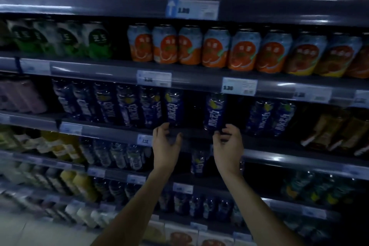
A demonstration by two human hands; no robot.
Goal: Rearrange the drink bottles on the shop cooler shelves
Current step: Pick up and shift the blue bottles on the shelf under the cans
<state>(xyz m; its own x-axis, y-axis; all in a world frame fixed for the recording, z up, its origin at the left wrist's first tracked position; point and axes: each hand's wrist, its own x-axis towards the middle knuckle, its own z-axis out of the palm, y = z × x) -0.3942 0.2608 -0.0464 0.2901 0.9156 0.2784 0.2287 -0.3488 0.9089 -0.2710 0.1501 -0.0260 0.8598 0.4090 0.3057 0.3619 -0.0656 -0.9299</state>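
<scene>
A row of dark blue drink bottles stands on the middle cooler shelf (191,133). My left hand (166,144) is raised just below one blue bottle (173,110), fingers apart and curled, thumb near its base, holding nothing. My right hand (228,144) curls its fingertips at the base of another blue bottle (215,113), which stands alone with dark gaps on both sides; whether the fingers grip it is unclear. Two more blue bottles (271,118) stand further right.
Orange cans (215,50) and green cans (65,39) fill the shelf above, red cans the top. Purple packs (18,96) sit at left, brown packs (335,132) at right. Lower shelves hold clear, yellow and dark bottles. Price tags (239,86) line the shelf edges.
</scene>
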